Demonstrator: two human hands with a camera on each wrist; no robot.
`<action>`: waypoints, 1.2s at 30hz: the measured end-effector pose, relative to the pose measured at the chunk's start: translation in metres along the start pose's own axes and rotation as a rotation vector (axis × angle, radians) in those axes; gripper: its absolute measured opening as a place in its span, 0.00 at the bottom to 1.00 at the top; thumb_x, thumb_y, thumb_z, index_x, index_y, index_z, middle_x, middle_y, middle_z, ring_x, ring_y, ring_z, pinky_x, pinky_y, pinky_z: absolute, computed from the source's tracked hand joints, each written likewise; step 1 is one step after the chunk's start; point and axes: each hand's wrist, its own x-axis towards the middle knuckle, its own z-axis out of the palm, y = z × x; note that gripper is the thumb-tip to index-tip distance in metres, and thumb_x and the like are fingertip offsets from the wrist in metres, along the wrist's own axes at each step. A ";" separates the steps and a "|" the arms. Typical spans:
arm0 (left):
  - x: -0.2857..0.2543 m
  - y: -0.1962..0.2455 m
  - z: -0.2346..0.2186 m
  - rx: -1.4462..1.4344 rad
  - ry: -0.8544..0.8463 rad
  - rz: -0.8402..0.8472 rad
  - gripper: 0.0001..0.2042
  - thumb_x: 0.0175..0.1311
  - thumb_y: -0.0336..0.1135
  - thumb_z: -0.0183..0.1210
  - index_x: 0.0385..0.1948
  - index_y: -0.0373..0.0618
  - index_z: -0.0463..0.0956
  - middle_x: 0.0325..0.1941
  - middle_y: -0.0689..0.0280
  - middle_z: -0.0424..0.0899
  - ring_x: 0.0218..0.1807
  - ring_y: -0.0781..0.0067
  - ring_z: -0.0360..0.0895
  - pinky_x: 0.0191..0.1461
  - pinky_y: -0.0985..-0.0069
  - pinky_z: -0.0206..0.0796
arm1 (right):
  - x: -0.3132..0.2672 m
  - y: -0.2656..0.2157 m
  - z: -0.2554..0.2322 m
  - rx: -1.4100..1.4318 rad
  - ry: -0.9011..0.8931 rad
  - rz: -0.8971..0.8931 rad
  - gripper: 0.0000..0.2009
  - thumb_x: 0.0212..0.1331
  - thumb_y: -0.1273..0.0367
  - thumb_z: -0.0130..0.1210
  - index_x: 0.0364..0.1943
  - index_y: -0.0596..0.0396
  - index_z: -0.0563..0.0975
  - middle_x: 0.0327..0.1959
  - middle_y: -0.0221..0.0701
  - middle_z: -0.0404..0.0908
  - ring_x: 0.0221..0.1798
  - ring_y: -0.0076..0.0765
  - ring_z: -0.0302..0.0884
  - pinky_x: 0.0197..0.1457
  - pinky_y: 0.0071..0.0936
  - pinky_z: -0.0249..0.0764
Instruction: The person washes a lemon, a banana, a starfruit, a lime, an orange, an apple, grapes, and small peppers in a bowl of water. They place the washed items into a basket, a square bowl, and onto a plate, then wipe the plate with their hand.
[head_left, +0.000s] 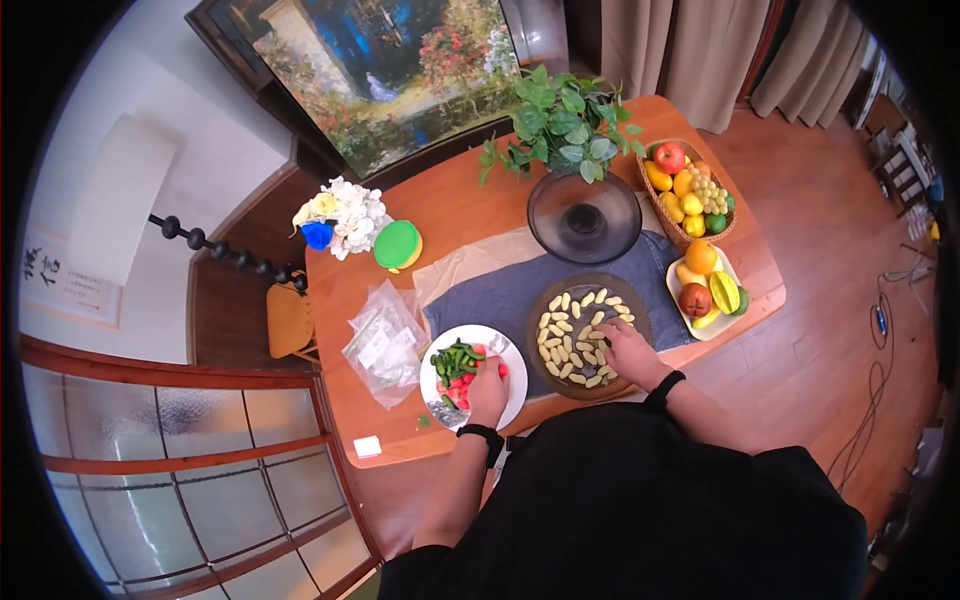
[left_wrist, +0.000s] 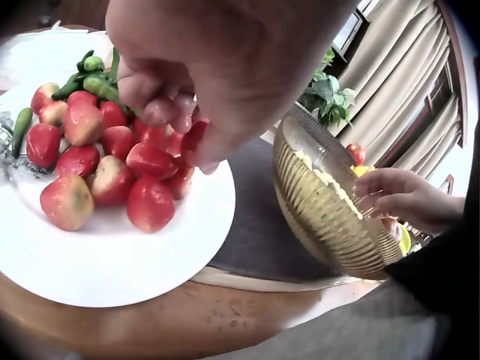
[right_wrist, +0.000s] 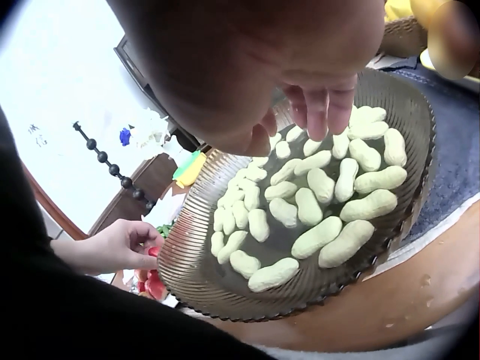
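My left hand (head_left: 488,392) is over a white plate (left_wrist: 150,285) of red fruits (left_wrist: 112,180) and green peppers (left_wrist: 101,86). Its fingers are curled, and in the right wrist view a red fruit (right_wrist: 154,251) shows between thumb and fingers. Over the ribbed glass bowl (right_wrist: 300,304) hangs my right hand (head_left: 632,355), fingers loosely bent downward, tips close above the pale peanuts (right_wrist: 319,236). Nothing is visible in its fingers; whether they touch a peanut I cannot tell.
Plastic bags (head_left: 385,345) lie left of the plate, with a green-lidded container (head_left: 398,245) and flowers (head_left: 350,215) behind. A dark glass dish (head_left: 585,250) and leafy plant (head_left: 570,120) stand beyond the bowl. Fruit fills a basket (head_left: 652,215) and a tray (head_left: 738,262) at right.
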 end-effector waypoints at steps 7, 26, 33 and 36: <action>0.015 0.004 -0.002 0.109 -0.108 0.087 0.12 0.60 0.35 0.59 0.43 0.43 0.76 0.45 0.51 0.78 0.40 0.48 0.81 0.41 0.56 0.75 | -0.001 0.008 -0.005 -0.034 0.080 0.023 0.21 0.54 0.73 0.55 0.54 0.54 0.74 0.54 0.45 0.74 0.56 0.52 0.73 0.61 0.41 0.71; 0.084 0.140 0.022 0.069 -0.440 0.410 0.36 0.59 0.45 0.61 0.67 0.40 0.57 0.61 0.45 0.68 0.59 0.43 0.73 0.61 0.55 0.67 | 0.052 0.036 0.015 -0.297 -0.334 0.143 0.25 0.55 0.57 0.56 0.59 0.46 0.73 0.53 0.48 0.74 0.54 0.53 0.76 0.57 0.48 0.73; 0.075 0.114 0.052 -0.297 -0.708 0.327 0.25 0.61 0.38 0.58 0.58 0.38 0.66 0.46 0.55 0.80 0.43 0.66 0.81 0.44 0.70 0.74 | 0.023 0.050 0.055 0.121 -0.262 0.415 0.24 0.57 0.58 0.55 0.55 0.59 0.74 0.52 0.56 0.75 0.58 0.62 0.74 0.61 0.48 0.71; 0.075 0.117 0.054 -0.551 -0.880 0.006 0.23 0.64 0.39 0.56 0.58 0.38 0.67 0.47 0.59 0.79 0.43 0.69 0.80 0.41 0.71 0.75 | 0.026 0.045 0.065 0.316 -0.237 0.412 0.22 0.58 0.60 0.54 0.52 0.61 0.76 0.42 0.52 0.82 0.47 0.52 0.82 0.53 0.44 0.77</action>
